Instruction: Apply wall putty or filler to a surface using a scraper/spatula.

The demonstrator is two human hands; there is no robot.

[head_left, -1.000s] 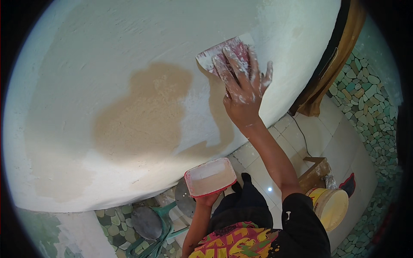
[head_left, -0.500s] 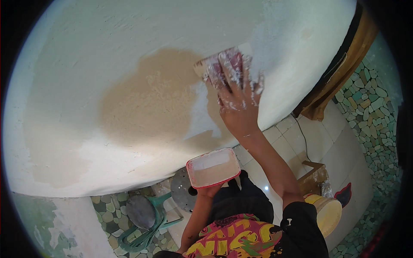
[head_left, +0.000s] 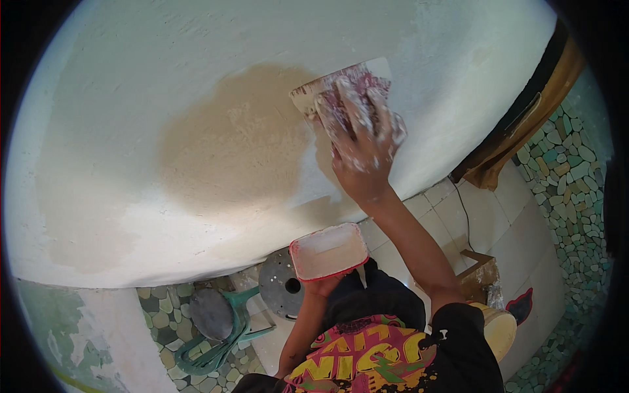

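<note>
In the head view, the only one, the right hand (head_left: 365, 147) holds a wide scraper (head_left: 320, 89) against the pale wall (head_left: 196, 39), somewhat nearer to the wall's right edge than to its left one. Its fingers are laid over the back of the scraper and grip it, and they are smeared with white paste. The blade overlaps the upper right margin of a tan patch (head_left: 229, 147). The left hand (head_left: 320, 286) supports from below a white tray with a red rim (head_left: 342, 270), just in front of the wall's lower edge; its fingers are mostly hidden, so I cannot tell if they are curled. The scraper seems light and thin, rather stiff with a little bend, and the wet paste probably makes it slippery; the back, away from the working edge, is the better place to hold. The tray looks light and rigid, best carried under its middle. A yellowish bucket (head_left: 500, 331) stands toward the right edge of the tiled floor (head_left: 499, 213).
</note>
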